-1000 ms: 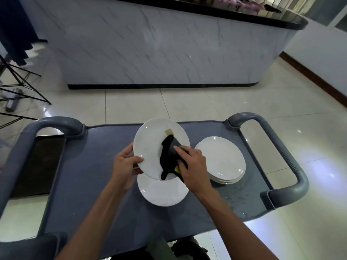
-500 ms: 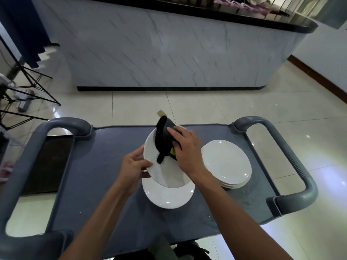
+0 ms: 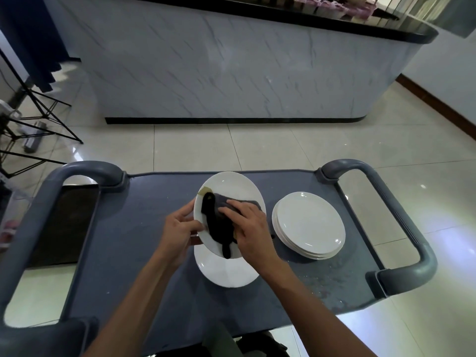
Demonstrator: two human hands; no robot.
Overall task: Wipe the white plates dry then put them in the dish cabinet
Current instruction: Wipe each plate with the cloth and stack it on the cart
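Observation:
My left hand (image 3: 180,228) grips the left rim of a white plate (image 3: 231,185), held tilted above the cart. My right hand (image 3: 251,228) presses a dark cloth (image 3: 219,228) with a yellow corner against the plate's face, fingers curled over it. Directly below lies another white plate (image 3: 226,271), flat on the cart top and partly hidden by the held one. A stack of white plates (image 3: 309,224) sits to the right of my right hand.
The grey cart top (image 3: 134,243) has raised handles at the left (image 3: 85,168) and right (image 3: 422,264); water drops lie near its right front. A marble-fronted counter (image 3: 231,73) stands across the tiled floor. Black tripod legs (image 3: 38,117) stand at the left.
The cloth and my right hand moved from the plate's far edge back down across its face. The plate is tilted flatter toward me. My left hand keeps its grip.

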